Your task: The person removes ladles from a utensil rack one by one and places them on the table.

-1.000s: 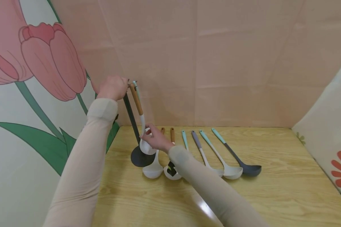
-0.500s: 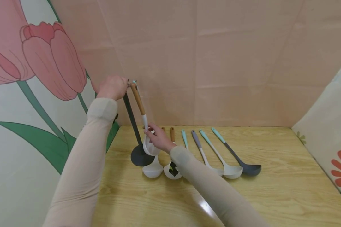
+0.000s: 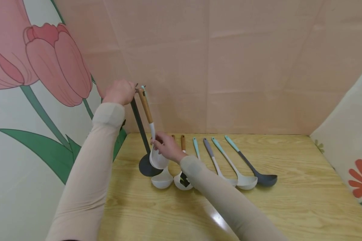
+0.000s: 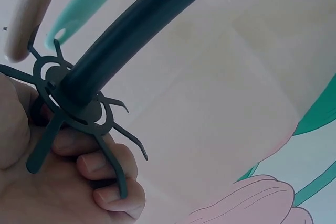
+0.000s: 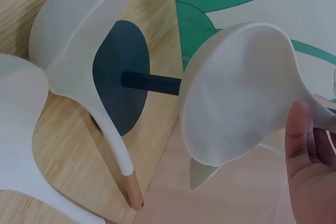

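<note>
My left hand (image 3: 119, 92) grips the top of a dark utensil stand (image 3: 140, 125); in the left wrist view its fingers curl under the hook ring (image 4: 73, 95). My right hand (image 3: 168, 147) pinches the white neck of a ladle (image 3: 158, 161) with a wooden handle. That handle's upper end is at the hooks, but whether a hook passes through its hole cannot be told. Beside it, a turquoise-handled utensil (image 4: 92, 6) is at the ring, mostly hidden by the ladle in the head view. The stand's round base (image 5: 121, 93) rests on the table.
A row of ladles lies on the wooden table (image 3: 304, 187), right of the stand: white ones (image 3: 162, 180) with wooden handles, others with turquoise or purple handles, and a dark grey one (image 3: 266, 180) at the right end. A pink wall covering (image 3: 244, 83) rises behind.
The ladle's bowl swung slightly right, then came back a little left and lower, my right hand moving with it. My left hand stays at the top of the stand.
</note>
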A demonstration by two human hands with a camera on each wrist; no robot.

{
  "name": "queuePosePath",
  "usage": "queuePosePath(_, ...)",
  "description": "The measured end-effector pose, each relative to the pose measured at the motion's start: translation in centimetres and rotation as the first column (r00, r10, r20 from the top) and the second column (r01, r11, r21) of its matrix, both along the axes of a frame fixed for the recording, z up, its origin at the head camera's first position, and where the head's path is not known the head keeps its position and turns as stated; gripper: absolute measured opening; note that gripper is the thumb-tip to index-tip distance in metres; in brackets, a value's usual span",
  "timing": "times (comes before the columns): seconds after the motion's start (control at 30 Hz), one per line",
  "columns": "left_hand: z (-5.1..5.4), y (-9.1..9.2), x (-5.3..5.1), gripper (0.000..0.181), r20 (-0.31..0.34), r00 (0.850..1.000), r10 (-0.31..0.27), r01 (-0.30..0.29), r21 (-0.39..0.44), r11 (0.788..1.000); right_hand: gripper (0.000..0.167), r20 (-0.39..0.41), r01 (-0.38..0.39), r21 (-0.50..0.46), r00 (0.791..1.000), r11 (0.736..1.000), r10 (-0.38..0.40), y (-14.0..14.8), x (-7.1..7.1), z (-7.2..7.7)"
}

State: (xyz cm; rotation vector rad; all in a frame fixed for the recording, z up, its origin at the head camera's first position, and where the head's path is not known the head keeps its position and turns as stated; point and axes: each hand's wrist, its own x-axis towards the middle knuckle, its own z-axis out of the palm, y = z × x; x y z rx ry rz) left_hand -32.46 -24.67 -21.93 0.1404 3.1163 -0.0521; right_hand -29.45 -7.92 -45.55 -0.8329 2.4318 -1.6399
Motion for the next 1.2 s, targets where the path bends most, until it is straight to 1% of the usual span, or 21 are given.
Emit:
queuePosePath(0.13, 0.3, 0.1, 0.1, 0.027, 0.027, 0.999, 0.018, -0.019, 0.039, 0.999, 0.022, -0.019, 0.0, -0.008, 1.0, 1.0, 0.0, 0.1, 0.0, 0.0)
queuePosePath(0.23, 0.4, -0.1, 0.0, 0.033, 0.041, 0.999, 0.035, -0.038, 0.093, 0.995, 0.02, -0.046, 0.006, 0.003, 0.999, 1.0, -0.006, 0.2, 0.0, 0.1)
queuePosePath(0.37, 0.4, -0.3, 0.2, 0.043, 0.042, 0.996, 0.076, -0.083, 0.197, 0.977, 0.014, -0.064, 0.019, 0.015, 0.998, 1.0, -0.018, 0.2, 0.0, 0.1)
queuePosePath(0.47, 0.3, -0.4, 0.3, 0.049, 0.027, 0.995, 0.097, -0.101, 0.251, 0.963, 0.011, -0.07, 0.022, 0.021, 0.997, 1.0, -0.021, 0.3, 0.0, 0.0)
queuePosePath(0.7, 0.0, -0.1, 0.5, 0.061, -0.006, 0.996, 0.088, -0.082, 0.284, 0.955, 0.01, -0.095, 0.023, 0.022, 0.995, 1.0, -0.021, 0.6, -0.1, -0.1)
queuePosePath(0.87, -0.5, -0.1, 0.4, 0.064, -0.038, 0.994, 0.107, -0.091, 0.295, 0.951, 0.013, -0.089, 0.012, 0.011, 0.996, 1.0, -0.011, 0.7, -0.1, -0.2)
queuePosePath(0.93, -0.6, -0.2, 0.4, 0.063, -0.05, 0.992, 0.114, -0.093, 0.303, 0.948, 0.017, -0.08, 0.009, 0.012, 0.997, 1.0, -0.008, 0.7, -0.1, -0.2)
queuePosePath(1.0, -0.7, -0.1, 0.4, 0.063, -0.071, 0.992, 0.107, -0.08, 0.314, 0.946, 0.019, -0.075, 0.008, 0.016, 0.997, 1.0, -0.007, 0.8, -0.1, -0.3)
queuePosePath(1.07, -0.7, -0.1, 0.4, 0.062, -0.089, 0.991, 0.101, -0.067, 0.326, 0.943, 0.019, -0.071, 0.008, 0.017, 0.997, 1.0, -0.007, 0.8, -0.1, -0.2)
queuePosePath(1.2, -0.5, -0.2, 0.7, 0.057, -0.098, 0.992, 0.081, -0.044, 0.332, 0.942, 0.017, -0.075, 0.0, 0.027, 0.997, 1.0, 0.002, 0.8, -0.1, -0.2)
